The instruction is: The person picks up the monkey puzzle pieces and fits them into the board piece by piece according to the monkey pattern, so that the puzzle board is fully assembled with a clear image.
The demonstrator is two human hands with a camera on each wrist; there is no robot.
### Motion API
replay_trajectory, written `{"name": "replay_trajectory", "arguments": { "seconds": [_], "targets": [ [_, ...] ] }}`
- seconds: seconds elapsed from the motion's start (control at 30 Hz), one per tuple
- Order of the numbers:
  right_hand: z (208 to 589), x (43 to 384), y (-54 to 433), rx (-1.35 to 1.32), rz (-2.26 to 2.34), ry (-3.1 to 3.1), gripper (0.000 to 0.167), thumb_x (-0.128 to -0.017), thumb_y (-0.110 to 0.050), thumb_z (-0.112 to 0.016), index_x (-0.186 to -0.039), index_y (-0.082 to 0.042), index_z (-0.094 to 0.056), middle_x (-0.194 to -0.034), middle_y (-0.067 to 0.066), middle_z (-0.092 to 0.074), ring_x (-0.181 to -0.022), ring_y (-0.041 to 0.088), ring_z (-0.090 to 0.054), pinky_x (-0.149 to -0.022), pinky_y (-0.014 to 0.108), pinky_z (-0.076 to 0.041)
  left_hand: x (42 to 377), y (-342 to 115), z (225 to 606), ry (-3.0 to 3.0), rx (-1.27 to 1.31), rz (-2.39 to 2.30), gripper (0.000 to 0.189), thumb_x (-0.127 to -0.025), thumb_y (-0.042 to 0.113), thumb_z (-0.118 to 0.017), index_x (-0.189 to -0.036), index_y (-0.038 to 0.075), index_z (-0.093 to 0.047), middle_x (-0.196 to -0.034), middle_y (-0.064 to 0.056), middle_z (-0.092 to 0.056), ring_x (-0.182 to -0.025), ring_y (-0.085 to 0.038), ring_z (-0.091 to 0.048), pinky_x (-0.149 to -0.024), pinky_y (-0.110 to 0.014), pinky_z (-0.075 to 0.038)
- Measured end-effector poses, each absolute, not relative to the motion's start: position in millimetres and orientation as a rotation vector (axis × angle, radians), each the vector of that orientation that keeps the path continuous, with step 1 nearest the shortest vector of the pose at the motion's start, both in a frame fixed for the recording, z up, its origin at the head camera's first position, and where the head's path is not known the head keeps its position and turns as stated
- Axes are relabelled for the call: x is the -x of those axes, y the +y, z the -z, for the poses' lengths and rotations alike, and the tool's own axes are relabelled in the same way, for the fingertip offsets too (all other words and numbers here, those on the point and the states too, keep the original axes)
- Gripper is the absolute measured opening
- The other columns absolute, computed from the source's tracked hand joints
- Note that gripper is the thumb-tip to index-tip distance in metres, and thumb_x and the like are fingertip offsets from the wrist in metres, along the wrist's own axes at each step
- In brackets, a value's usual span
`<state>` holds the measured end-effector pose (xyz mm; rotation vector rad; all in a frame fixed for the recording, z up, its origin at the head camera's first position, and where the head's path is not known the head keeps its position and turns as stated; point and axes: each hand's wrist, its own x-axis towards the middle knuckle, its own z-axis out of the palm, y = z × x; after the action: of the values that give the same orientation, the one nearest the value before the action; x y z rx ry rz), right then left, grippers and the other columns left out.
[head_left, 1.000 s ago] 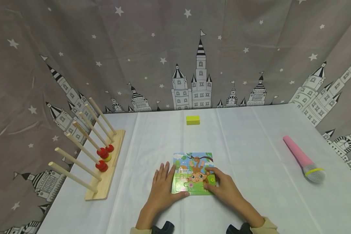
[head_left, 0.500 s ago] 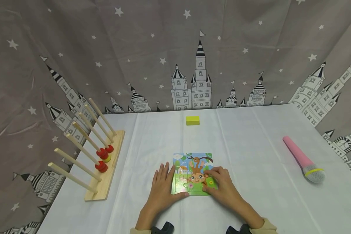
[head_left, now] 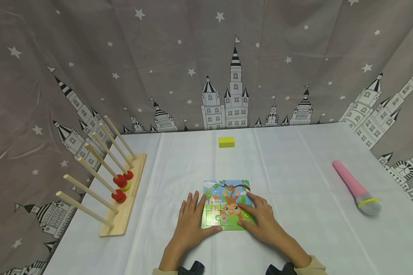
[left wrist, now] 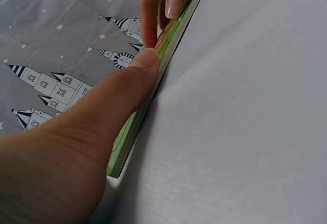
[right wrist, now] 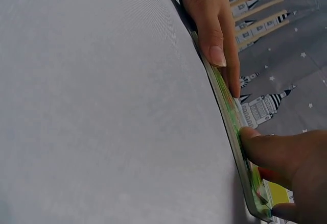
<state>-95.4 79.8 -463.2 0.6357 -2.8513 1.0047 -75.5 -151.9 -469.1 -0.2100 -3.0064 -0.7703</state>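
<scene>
A square jigsaw puzzle (head_left: 213,218) with a cartoon monkey on green and blue lies on the white table in the head view. Along its left side rests my left hand (head_left: 189,217), fingers extended and thumb on the near edge. My right hand (head_left: 266,221) is over the lower right part, thumb and fingertips spread and touching the picture. Pieces under that palm are partly hidden. In the right wrist view, the puzzle (right wrist: 225,99) is seen edge-on, and a piece near its right corner looks slightly raised.
A wooden peg stand (head_left: 130,198) with red and yellow rings stands at the left. A yellow block (head_left: 226,142) lies at the back, and a pink toy microphone (head_left: 352,181) at the right. A grey castle-print curtain (head_left: 179,68) hangs behind the white table (head_left: 289,164).
The right hand's fingers have shifted and spread: the index fingertip has moved left toward the monkey's face, and another finger now extends near the right edge. The left hand stays put.
</scene>
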Motion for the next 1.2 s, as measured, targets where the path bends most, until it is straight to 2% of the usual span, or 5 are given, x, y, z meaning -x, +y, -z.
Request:
{"name": "replay_trajectory", "arguments": {
  "seconds": [0.33,0.67,0.83,1.2],
  "targets": [
    [463.9,92.5,82.6,-0.71,-0.892,-2.906,0.049,-0.082,-0.036,-0.063,-0.125,-0.014,-0.056,-0.144,0.018,-0.033,-0.128,0.04,-0.031,-0.097,0.06,-0.029,74.7,-150.9,468.3,-3.005,0.214,0.782,0.103,-0.063,0.069,-0.063,-0.142,0.012,-0.03,-0.15,-0.016,-0.022,-0.141,-0.033,-0.011,-0.113,-0.05,-0.01],
    [470.2,88.8,83.6,-0.787,-0.721,-3.012,0.05,-0.093,-0.041,-0.045,-0.139,-0.023,-0.037,-0.151,0.015,-0.015,-0.139,0.038,-0.013,-0.107,0.058,-0.017,74.7,-152.5,469.2,-2.998,0.212,0.792,0.103,-0.063,0.07,-0.063,-0.142,0.012,-0.03,-0.15,-0.016,-0.022,-0.141,-0.033,-0.011,-0.113,-0.05,-0.009],
    [470.5,87.9,83.7,-0.792,-0.748,-3.009,0.05,-0.094,-0.04,-0.044,-0.14,-0.023,-0.035,-0.152,0.014,-0.013,-0.14,0.037,-0.011,-0.108,0.057,-0.014,74.5,-152.9,469.4,-2.997,0.21,0.792,0.103,-0.063,0.07,-0.063,-0.142,0.012,-0.03,-0.15,-0.016,-0.022,-0.141,-0.033,-0.011,-0.113,-0.05,-0.009],
    [465.9,87.1,86.2,-0.768,-0.826,-2.964,0.053,-0.092,-0.043,-0.045,-0.138,-0.019,-0.039,-0.151,0.013,-0.018,-0.139,0.037,-0.016,-0.107,0.056,-0.018,74.3,-151.0,468.3,-2.997,0.221,0.796,0.103,-0.063,0.069,-0.063,-0.142,0.011,-0.03,-0.15,-0.016,-0.022,-0.141,-0.033,-0.01,-0.114,-0.05,-0.009]
  ]
}}
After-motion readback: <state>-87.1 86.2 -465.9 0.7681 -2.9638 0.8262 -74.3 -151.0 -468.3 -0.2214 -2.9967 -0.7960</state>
